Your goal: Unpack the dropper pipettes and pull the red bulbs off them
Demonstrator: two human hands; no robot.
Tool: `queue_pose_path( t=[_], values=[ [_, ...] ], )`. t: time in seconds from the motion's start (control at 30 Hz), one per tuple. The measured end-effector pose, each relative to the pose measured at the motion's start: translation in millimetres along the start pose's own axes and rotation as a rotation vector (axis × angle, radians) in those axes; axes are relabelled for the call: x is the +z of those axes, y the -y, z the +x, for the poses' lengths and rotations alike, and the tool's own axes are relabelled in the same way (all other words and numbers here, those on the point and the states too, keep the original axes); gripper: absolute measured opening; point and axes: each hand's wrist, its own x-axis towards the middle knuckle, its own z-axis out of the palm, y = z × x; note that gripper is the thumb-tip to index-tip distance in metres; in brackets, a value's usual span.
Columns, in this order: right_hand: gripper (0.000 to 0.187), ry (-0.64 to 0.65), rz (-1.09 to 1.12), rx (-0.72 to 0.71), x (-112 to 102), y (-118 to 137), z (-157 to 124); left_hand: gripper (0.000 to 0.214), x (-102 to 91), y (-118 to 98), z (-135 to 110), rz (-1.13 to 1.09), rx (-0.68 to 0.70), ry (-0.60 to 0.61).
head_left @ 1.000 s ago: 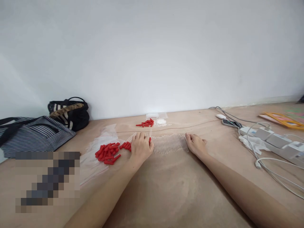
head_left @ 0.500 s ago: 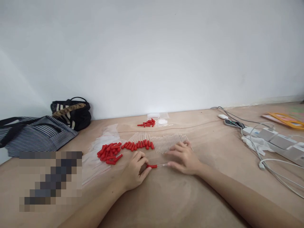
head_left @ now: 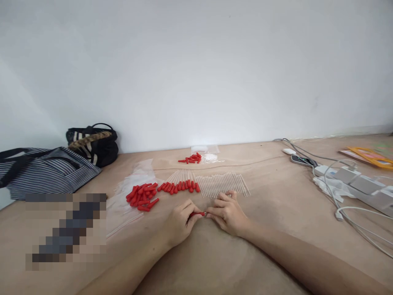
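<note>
My left hand (head_left: 182, 221) is closed, pinching a red rubber dropper bulb (head_left: 201, 213) between thumb and fingers. My right hand (head_left: 227, 215) pinches the thin glass tube right at the bulb's narrow end; the fingers hide nearly all of that tube. Just beyond the hands, several glass tubes with red bulbs on their near ends (head_left: 181, 186) lie fanned out in a row. To their right is a row of bare glass tubes (head_left: 222, 183). A heap of loose red bulbs (head_left: 141, 196) lies left of my left hand.
Clear plastic bags (head_left: 123, 213) lie under and beside the heap. Small red pieces (head_left: 192, 158) and another clear bag (head_left: 210, 153) are near the wall. Striped (head_left: 49, 172) and black (head_left: 104, 147) bags stand left. A power strip (head_left: 365, 184) with cables is at the right.
My right hand has moved left along the glass tube, up to the red bulb, and its fingers have closed. The left hand keeps its hold on the bulb.
</note>
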Motion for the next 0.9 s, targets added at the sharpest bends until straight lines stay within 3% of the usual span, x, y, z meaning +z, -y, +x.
queue_pose_path(
  t=[0.2,0.43,0.53,0.67,0.8,0.9],
  values=[
    [0.022,-0.046,-0.030,-0.093,-1,4,0,0.016,-2.4,-1,-3,-0.011,-0.025,0.031],
    [0.025,-0.101,0.003,-0.076,-8,-4,-5,0.020,-11.5,1,-4,-0.025,-0.070,-0.003],
    [0.029,-0.187,0.017,0.179,-22,-27,-8,0.021,-18.0,6,-6,-0.001,-0.166,-0.055],
    [0.030,-0.262,0.071,0.586,-39,-71,-5,0.018,-21.2,4,-6,-0.050,-0.198,0.004],
    [0.029,-0.148,0.003,0.902,-39,-107,-7,0.017,-21.3,1,-4,-0.078,-0.225,-0.001],
    [0.028,-0.054,-0.094,0.948,-33,-120,-11,0.017,-22.0,2,-4,-0.089,-0.232,0.015]
  ],
)
